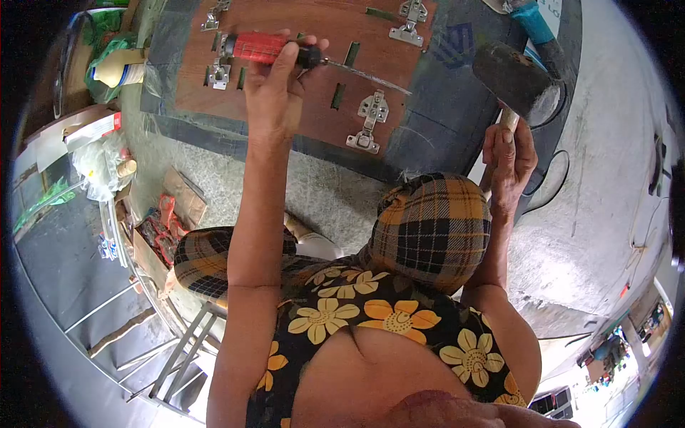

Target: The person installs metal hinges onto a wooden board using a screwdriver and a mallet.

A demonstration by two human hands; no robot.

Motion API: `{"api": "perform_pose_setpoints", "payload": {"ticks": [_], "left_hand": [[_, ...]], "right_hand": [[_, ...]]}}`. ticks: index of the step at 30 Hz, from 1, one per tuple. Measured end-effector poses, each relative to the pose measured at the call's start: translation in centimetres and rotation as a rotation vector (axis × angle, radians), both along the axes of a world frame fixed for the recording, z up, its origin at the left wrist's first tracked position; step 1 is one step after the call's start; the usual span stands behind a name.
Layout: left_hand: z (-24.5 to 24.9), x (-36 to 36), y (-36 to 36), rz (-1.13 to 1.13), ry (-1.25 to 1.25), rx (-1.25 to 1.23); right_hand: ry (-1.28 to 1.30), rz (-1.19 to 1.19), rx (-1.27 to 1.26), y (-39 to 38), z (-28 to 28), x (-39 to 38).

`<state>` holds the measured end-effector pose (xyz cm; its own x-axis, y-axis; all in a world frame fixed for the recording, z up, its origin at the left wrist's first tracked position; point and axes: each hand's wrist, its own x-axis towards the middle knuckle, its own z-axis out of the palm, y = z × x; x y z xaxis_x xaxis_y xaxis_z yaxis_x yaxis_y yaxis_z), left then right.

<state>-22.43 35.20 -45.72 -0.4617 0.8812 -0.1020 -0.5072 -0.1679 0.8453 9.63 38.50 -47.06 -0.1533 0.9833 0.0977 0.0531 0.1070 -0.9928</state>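
My left hand [275, 89] is closed round the red and black handle of a screwdriver [258, 48], whose thin metal shaft points right above a brown wooden board [307, 16]. Wrapped round the wooden handle of a black-headed mallet [505, 75] is my right hand [511, 160], at the right edge of the work surface. Metal cabinet hinges lie on the board: one hinge [369, 121] at its near right, another hinge [409, 25] at the far right, and a hinge [220, 71] left of my left hand. Several short dark slots show in the board.
The board rests on a dark work surface [446, 118] before my knees. A blue-green cylindrical object [529, 21] stands at its far right. Black cable [564, 178] loops beside it. On the left are a pale bottle [114, 69], plastic bags [100, 167] and a metal frame [189, 349].
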Motion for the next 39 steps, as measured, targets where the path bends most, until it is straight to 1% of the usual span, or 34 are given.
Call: {"api": "perform_pose_setpoints", "payload": {"ticks": [4,7,10,13,16,22,25,31,34,37,39], "left_hand": [[-0.3,-1.3,-0.2,-0.001,-0.05,-0.029],[-0.9,-2.3,-0.2,-0.012,-0.077,0.003],[-1.0,-2.6,-0.2,0.039,-0.146,0.004],[-1.7,-3.2,-0.4,0.068,-0.169,-0.025],[-1.8,-3.5,-0.6,0.098,-0.135,-0.071],[-2.2,-4.2,-0.9,0.1,-0.192,-0.093],[-2.6,-4.7,-1.1,0.149,-0.191,-0.124],[-3.0,-5.3,-1.2,0.111,-0.219,-0.113],[-3.1,-5.2,-1.3,0.182,-0.231,-0.19],[-3.7,-5.7,-1.4,0.18,-0.302,-0.22],[-4.0,-5.7,-1.4,0.26,-0.249,-0.275]], "right_hand": [[0.009,-0.015,-0.005,0.0,0.1,0.0],[0.003,-0.02,-0.049,0.1,0.2,-0.1],[-0.011,0.0,-0.05,0.2,0.1,-0.3],[-0.025,-0.026,-0.054,0.1,-0.1,-0.5],[0.004,-0.004,-0.079,0.1,-0.4,-0.5],[-0.095,-0.052,-0.157,0.2,-1.5,-0.8],[-0.141,-0.073,-0.216,0.3,-2.9,-0.8],[-0.236,-0.062,-0.302,0.1,-4.1,-1.2],[-0.238,-0.088,-0.337,-0.1,-4.5,-1.7],[-0.227,-0.083,-0.337,-0.1,-4.9,-2.0],[-0.231,-0.078,-0.336,0.0,-5.1,-2.0]]}}
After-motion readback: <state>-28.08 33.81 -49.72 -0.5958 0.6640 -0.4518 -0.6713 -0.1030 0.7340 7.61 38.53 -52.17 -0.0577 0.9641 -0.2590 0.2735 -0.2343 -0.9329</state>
